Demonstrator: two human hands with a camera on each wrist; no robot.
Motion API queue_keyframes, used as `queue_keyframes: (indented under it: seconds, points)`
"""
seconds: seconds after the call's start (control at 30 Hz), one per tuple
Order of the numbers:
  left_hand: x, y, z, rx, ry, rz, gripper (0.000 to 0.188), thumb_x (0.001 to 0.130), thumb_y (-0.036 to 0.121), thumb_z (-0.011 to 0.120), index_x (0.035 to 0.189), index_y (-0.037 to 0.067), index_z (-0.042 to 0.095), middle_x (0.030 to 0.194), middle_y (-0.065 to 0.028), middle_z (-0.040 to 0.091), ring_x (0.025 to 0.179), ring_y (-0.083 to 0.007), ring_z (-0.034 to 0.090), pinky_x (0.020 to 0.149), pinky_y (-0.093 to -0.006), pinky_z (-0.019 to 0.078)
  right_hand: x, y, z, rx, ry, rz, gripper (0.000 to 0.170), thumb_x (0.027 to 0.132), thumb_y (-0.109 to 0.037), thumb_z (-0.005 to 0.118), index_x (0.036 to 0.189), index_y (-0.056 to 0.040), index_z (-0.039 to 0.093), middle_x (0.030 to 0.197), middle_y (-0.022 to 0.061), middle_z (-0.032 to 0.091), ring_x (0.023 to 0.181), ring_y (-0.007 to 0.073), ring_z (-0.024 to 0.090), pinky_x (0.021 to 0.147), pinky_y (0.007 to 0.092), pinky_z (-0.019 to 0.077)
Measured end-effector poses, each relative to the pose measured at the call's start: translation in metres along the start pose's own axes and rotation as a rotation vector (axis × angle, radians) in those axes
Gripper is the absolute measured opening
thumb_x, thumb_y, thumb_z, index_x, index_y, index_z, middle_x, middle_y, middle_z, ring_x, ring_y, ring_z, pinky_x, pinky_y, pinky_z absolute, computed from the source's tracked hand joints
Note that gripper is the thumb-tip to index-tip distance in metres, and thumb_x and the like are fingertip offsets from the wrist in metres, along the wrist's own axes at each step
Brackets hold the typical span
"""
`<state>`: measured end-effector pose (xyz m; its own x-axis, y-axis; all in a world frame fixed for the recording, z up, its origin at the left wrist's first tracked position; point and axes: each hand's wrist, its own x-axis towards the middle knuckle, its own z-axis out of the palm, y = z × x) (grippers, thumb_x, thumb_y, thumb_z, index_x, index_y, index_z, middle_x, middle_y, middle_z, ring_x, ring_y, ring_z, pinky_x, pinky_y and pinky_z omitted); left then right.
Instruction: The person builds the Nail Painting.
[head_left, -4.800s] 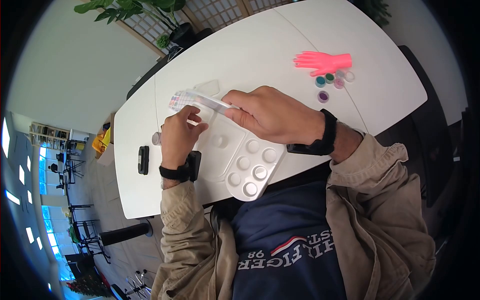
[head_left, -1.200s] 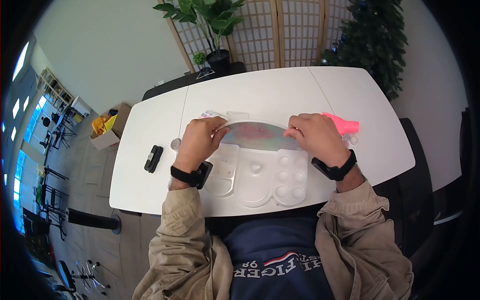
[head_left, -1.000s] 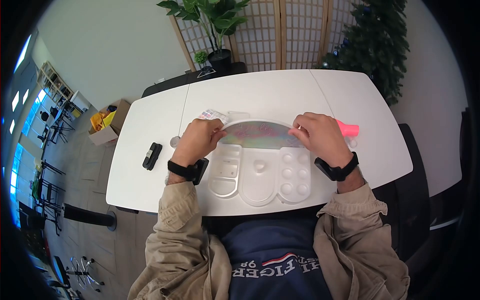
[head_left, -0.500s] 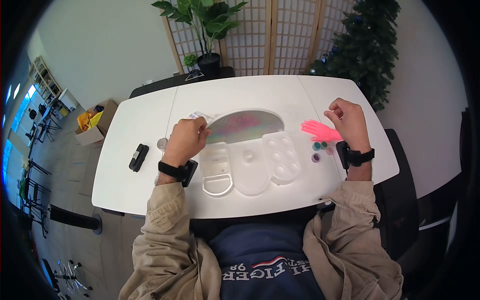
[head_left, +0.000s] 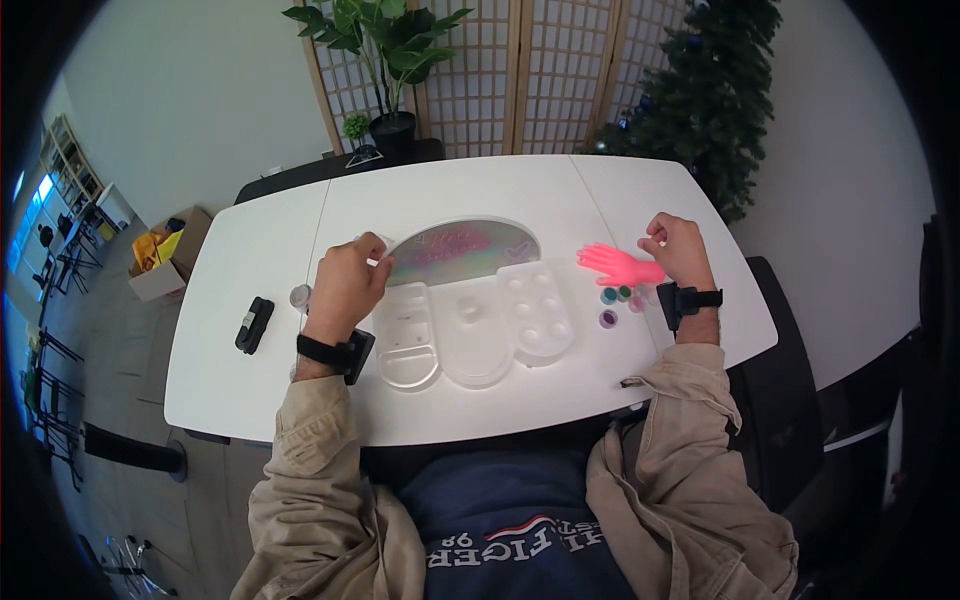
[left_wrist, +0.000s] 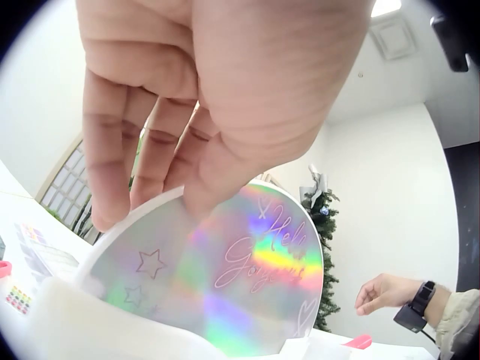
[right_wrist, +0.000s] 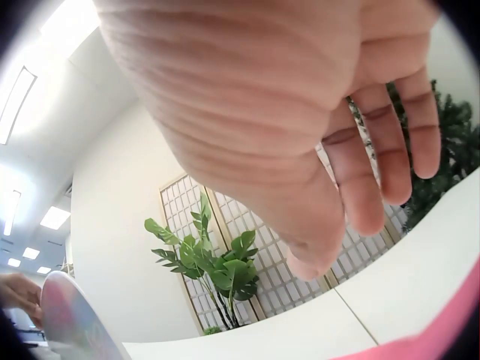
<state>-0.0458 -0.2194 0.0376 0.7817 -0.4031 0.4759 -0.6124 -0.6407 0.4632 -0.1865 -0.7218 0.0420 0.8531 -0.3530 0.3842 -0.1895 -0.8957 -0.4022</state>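
My left hand (head_left: 345,280) pinches the upper left rim of a half-round holographic panel (head_left: 455,255), thumb on its front and fingers behind, as the left wrist view shows. Pink script, stars and hearts mark the panel (left_wrist: 225,277). It stands upright at the back of a white moulded plastic tray (head_left: 470,350) with a rounded middle, divided wells at left and round wells at right. My right hand (head_left: 680,248) hovers with loosely bent fingers, nothing in them, beside the wrist end of a pink model hand (head_left: 615,265).
Several small glitter pots, among them a purple pot (head_left: 607,319), sit right of the tray near the pink model hand. To the left lie a black case (head_left: 254,325) and a small round jar (head_left: 299,296). A coloured-dot sheet (left_wrist: 22,298) lies behind the tray.
Earlier the tray was tilted in my hands; then it lay flat and both hands held the panel's rim. My right hand has let go and moved right; my left still holds the rim.
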Motion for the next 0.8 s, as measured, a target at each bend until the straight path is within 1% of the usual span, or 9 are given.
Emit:
queue_keyframes:
  seconds: [0.1, 0.17, 0.23, 0.37, 0.47, 0.57, 0.67, 0.77, 0.8]
  points:
    - [0.002, 0.007, -0.02, -0.01, 0.049, 0.004, 0.016, 0.099, 0.015, 0.082, 0.104, 0.001, 0.074, 0.098, -0.0169, 0.083, 0.08, -0.0329, 0.083, 0.075, -0.0428, 0.0648, 0.002, 0.018, 0.014, -0.028, -0.085, 0.012, 0.033, 0.08, -0.013, 0.096, 0.103, 0.0011, 0.077, 0.098, 0.0204, 0.08, 0.092, 0.0361, 0.078, 0.083, 0.0439, 0.0617]
    - [0.004, 0.01, -0.038, -0.033, 0.084, 0.009, 0.016, 0.1, 0.014, 0.081, 0.104, 0.001, 0.074, 0.096, -0.0158, 0.083, 0.08, -0.0322, 0.083, 0.074, -0.0402, 0.0654, 0.002, 0.025, 0.02, -0.057, -0.121, 0.012, 0.038, 0.078, -0.014, 0.098, 0.106, 0.0004, 0.077, 0.103, 0.021, 0.08, 0.097, 0.037, 0.078, 0.086, 0.0446, 0.0619]
    - [0.004, 0.013, -0.054, -0.048, 0.11, 0.004, 0.015, 0.101, 0.013, 0.081, 0.106, 0.0, 0.073, 0.095, -0.0137, 0.083, 0.081, -0.0308, 0.084, 0.072, -0.036, 0.0661, 0.003, 0.033, 0.023, -0.05, -0.18, 0.075, 0.045, 0.076, -0.017, 0.099, 0.111, -0.0004, 0.077, 0.107, 0.0206, 0.08, 0.101, 0.0372, 0.078, 0.089, 0.0445, 0.0621]
    - [0.002, 0.015, -0.075, -0.037, 0.165, 0.005, 0.016, 0.101, 0.013, 0.081, 0.106, -0.001, 0.074, 0.096, -0.0149, 0.083, 0.08, -0.0298, 0.084, 0.071, -0.0353, 0.066, 0.005, 0.043, 0.027, -0.038, -0.304, 0.194, 0.057, 0.074, -0.021, 0.102, 0.122, -0.0022, 0.077, 0.112, 0.0189, 0.08, 0.104, 0.0354, 0.078, 0.092, 0.0437, 0.0627]
    - [-0.001, 0.02, -0.08, -0.019, 0.183, -0.026, 0.016, 0.102, 0.013, 0.081, 0.106, -0.001, 0.075, 0.096, -0.0151, 0.083, 0.08, -0.0284, 0.084, 0.071, -0.0344, 0.0657, 0.007, 0.051, 0.025, 0.002, -0.371, 0.257, 0.062, 0.073, -0.024, 0.104, 0.125, -0.0029, 0.077, 0.115, 0.0183, 0.079, 0.105, 0.0336, 0.078, 0.093, 0.0429, 0.0627]
    - [-0.003, 0.026, -0.082, -0.015, 0.175, -0.031, 0.015, 0.102, 0.012, 0.081, 0.105, -0.001, 0.076, 0.095, -0.0149, 0.083, 0.079, -0.0271, 0.084, 0.07, -0.0334, 0.0653, 0.008, 0.06, 0.025, 0.049, -0.414, 0.289, 0.063, 0.073, -0.024, 0.104, 0.126, -0.0034, 0.077, 0.114, 0.0179, 0.079, 0.104, 0.0325, 0.078, 0.092, 0.0424, 0.0626]
    - [-0.003, 0.027, -0.082, -0.032, 0.16, -0.016, 0.015, 0.102, 0.012, 0.081, 0.104, -0.001, 0.076, 0.094, -0.0144, 0.083, 0.079, -0.0266, 0.084, 0.071, -0.0333, 0.0652, 0.008, 0.063, 0.027, 0.044, -0.401, 0.283, 0.062, 0.073, -0.024, 0.104, 0.126, -0.003, 0.077, 0.111, 0.0176, 0.08, 0.102, 0.0327, 0.078, 0.091, 0.042, 0.0624]
    - [-0.006, 0.024, -0.082, -0.047, 0.172, 0.002, 0.014, 0.101, 0.012, 0.082, 0.104, -0.001, 0.076, 0.092, -0.0137, 0.083, 0.078, -0.0265, 0.083, 0.071, -0.0337, 0.0652, 0.01, 0.057, 0.022, 0.038, -0.43, 0.306, 0.06, 0.071, -0.02, 0.104, 0.122, -0.0023, 0.077, 0.108, 0.0185, 0.08, 0.1, 0.0326, 0.078, 0.09, 0.0423, 0.0621]
    - [-0.006, 0.024, -0.083, -0.053, 0.182, 0.01, 0.014, 0.101, 0.012, 0.082, 0.104, -0.001, 0.076, 0.092, -0.0135, 0.083, 0.078, -0.0265, 0.083, 0.071, -0.0339, 0.0652, 0.012, 0.054, 0.021, 0.041, -0.376, 0.233, 0.059, 0.07, -0.017, 0.104, 0.121, -0.0019, 0.076, 0.107, 0.019, 0.08, 0.099, 0.0325, 0.078, 0.09, 0.0422, 0.062]
